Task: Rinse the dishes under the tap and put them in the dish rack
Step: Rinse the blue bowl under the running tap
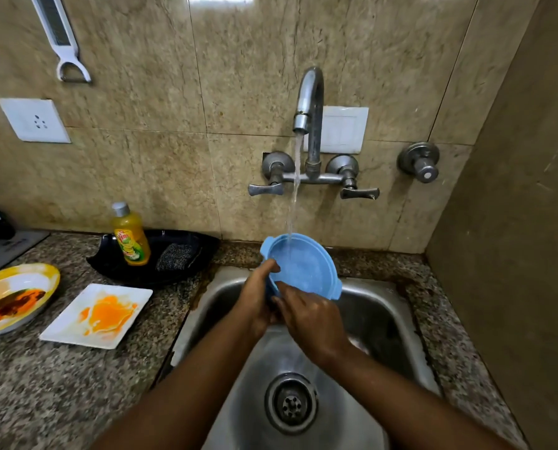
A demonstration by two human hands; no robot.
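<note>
A round blue plastic dish (pixel 303 264) is tilted over the steel sink (pixel 385 316), and water from the tap (pixel 308 102) runs onto its inside. My left hand (pixel 258 297) grips its left rim with the thumb on the inner face. My right hand (pixel 310 316) holds the lower edge, fingers against the rim. On the counter to the left lie a white square plate (pixel 97 315) smeared with orange sauce and an oval yellow-rimmed dish (pixel 14 297) with brown and orange residue. No dish rack is in view.
A black tray (pixel 173 254) behind the square plate holds a yellow dish-soap bottle (pixel 130 235) and a steel scrubber (pixel 177 256). The tap's two lever handles (pixel 359 192) stick out from the wall. The sink drain (pixel 291 403) lies below my arms. A side wall (pixel 515 254) closes the right.
</note>
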